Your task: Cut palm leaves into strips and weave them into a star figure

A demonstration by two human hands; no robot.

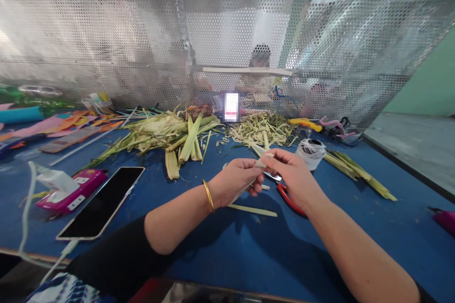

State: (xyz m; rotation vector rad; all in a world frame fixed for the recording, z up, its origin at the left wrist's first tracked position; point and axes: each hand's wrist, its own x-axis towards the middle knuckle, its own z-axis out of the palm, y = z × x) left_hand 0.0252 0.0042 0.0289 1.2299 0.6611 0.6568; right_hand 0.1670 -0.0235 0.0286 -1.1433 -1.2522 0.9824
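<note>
Nearest me are the person's bare right forearm [359, 241] and left forearm [177, 222], both reaching in over the blue surface [220, 255], which is the biggest thing here. Across its back runs a perforated metal screen [106, 42], with a person [261, 57] dimly showing through. Before it lies a heap of pale green husks [156, 128]; closer in, a dark-screened phone [103, 203] sits plugged in, just beside a magenta tissue pack [71, 194]. A mound of shredded leaf [263, 129] lies beyond the hands. The right hand [293, 173] and left hand [241, 180] meet above the surface, each grip pinched on one pale leaf strip [261, 163] between them, the left fingers curled under. Near the right hand stands a spool of white string [311, 154], and under that hand pokes a red handle [289, 200]. A loose thin strip [254, 210] lies below the hands; a gold bangle [208, 196] circles the left wrist.
</note>
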